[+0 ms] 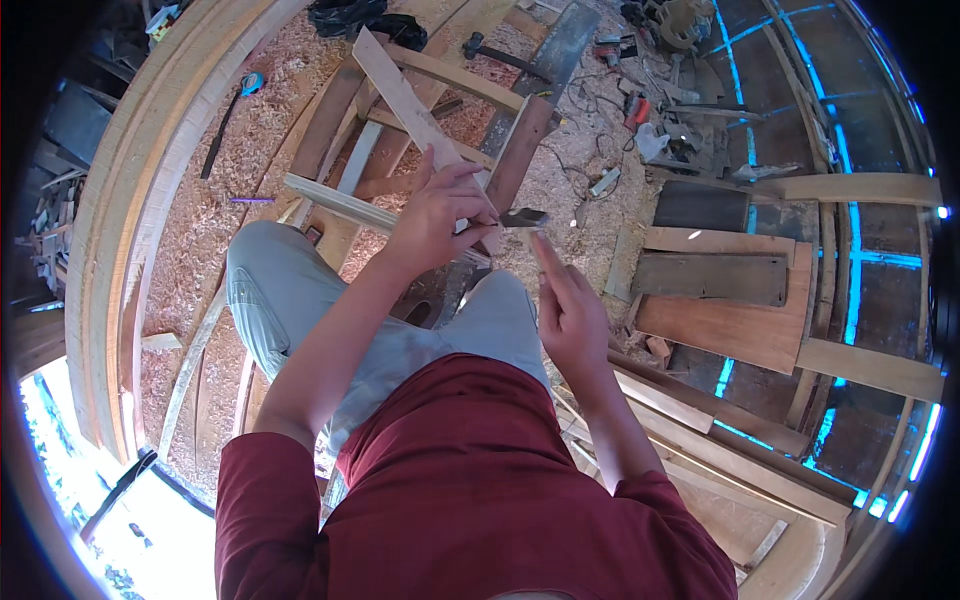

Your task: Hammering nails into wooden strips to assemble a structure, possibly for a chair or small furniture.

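Note:
A hammer is gripped in my right hand, which is closed round its handle with the index finger stretched along it. Its dark metal head is right beside the fingertips of my left hand. Those fingertips pinch a small, thin, dark thing that looks like a nail, mostly hidden by the fingers. Under my left hand a long pale wooden board slants across a wooden frame. The frame's joined pieces rest in front of my knees, and the board's near end is partly covered by my hand.
Wood shavings cover much of the floor. A second hammer lies beyond the frame; a blue tape measure lies left. Cables and tools, including a red-handled one, clutter the right. Long curved timbers border the left side; flat boards lie right.

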Motion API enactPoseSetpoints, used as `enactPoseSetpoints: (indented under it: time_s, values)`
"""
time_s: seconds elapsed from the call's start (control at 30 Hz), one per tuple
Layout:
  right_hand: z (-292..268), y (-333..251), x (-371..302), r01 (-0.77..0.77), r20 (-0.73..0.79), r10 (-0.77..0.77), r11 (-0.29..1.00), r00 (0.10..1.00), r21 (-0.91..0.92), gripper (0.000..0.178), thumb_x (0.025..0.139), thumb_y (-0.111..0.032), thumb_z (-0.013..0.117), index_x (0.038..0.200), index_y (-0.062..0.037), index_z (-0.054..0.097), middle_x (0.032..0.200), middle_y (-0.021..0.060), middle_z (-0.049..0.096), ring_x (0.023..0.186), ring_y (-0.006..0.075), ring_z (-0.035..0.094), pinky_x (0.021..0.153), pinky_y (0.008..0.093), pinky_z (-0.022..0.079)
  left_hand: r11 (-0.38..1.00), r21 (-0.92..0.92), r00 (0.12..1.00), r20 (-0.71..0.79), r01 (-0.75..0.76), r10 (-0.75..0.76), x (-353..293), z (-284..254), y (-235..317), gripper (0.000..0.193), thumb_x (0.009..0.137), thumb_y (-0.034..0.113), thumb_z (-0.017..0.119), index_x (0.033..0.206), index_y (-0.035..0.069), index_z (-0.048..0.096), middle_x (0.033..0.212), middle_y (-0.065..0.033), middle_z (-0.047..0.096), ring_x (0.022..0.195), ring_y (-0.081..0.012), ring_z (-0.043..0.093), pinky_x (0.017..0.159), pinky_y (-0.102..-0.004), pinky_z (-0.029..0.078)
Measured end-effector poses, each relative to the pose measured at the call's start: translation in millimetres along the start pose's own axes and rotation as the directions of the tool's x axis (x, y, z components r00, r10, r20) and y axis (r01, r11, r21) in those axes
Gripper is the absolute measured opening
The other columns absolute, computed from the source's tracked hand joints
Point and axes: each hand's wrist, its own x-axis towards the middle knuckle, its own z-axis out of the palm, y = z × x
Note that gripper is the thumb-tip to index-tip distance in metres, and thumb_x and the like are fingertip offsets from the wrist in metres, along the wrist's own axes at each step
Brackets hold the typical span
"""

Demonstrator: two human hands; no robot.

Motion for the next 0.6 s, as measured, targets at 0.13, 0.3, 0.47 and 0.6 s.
enactPoseSetpoints:
  time_s: [0.13, 0.3, 0.47, 0.6]
  values:
    - [-9.1, -8.1, 1.8, 0.02, -0.137, -0.005, 0.994, 0.991, 0.105, 0.062, 0.097, -0.004, 0.061, 0.155, -0.025, 0.052, 0.08, 0.0124, 0.059, 0.065, 0.0333, 0.063, 0.057, 0.046, 0.05, 1.0, -0.021, 1.0, -0.023, 0.003, -0.004, 2.6, -0.9, 3.1, 0.015, 0.073, 0.012, 0.085, 0.084, 0.015, 0.076, 0.091, 0.0005, 0.074, 0.134, -0.0289, 0.058, 0.126, -0.0683, 0.011]
    - [7.6, 5.3, -1.3, 0.023, 0.024, -0.022, 0.999, 0.999, -0.026, 0.064, 0.097, -0.002, 0.06, 0.156, -0.022, 0.05, 0.08, 0.0122, 0.058, 0.061, 0.032, 0.06, 0.055, 0.0452, 0.049, 1.0, -0.015, 1.0, -0.021, 0.001, -0.002, 1.0, 3.4, -0.3, 0.015, 0.073, 0.01, 0.085, 0.084, 0.014, 0.077, 0.092, 0.0005, 0.073, 0.133, -0.0308, 0.058, 0.126, -0.0685, 0.011]
    - [-4.1, -7.3, -4.8, 0.02, -0.133, -0.007, 0.995, 0.991, 0.103, 0.06, 0.097, 0.003, 0.06, 0.154, -0.015, 0.054, 0.084, 0.0156, 0.061, 0.065, 0.026, 0.06, 0.062, 0.04, 0.049, 0.999, -0.036, 1.0, -0.02, 0.009, -0.009, 1.0, 3.0, 1.9, 0.014, 0.073, 0.01, 0.085, 0.084, 0.014, 0.076, 0.092, 0.0006, 0.071, 0.134, -0.0314, 0.057, 0.126, -0.0679, 0.011]
    - [8.8, 3.2, -7.5, -0.007, 0.049, 0.01, 0.998, 0.999, -0.063, 0.067, 0.097, -0.002, 0.06, 0.157, -0.0274, 0.05, 0.08, 0.0116, 0.058, 0.06, 0.0314, 0.06, 0.057, 0.0456, 0.05, 1.0, -0.023, 1.0, 0.008, 0.015, -0.015, 2.0, 2.3, 0.9, 0.011, 0.075, 0.01, 0.084, 0.081, 0.014, 0.076, 0.096, 0.003, 0.073, 0.136, -0.0304, 0.056, 0.126, -0.0686, 0.009]
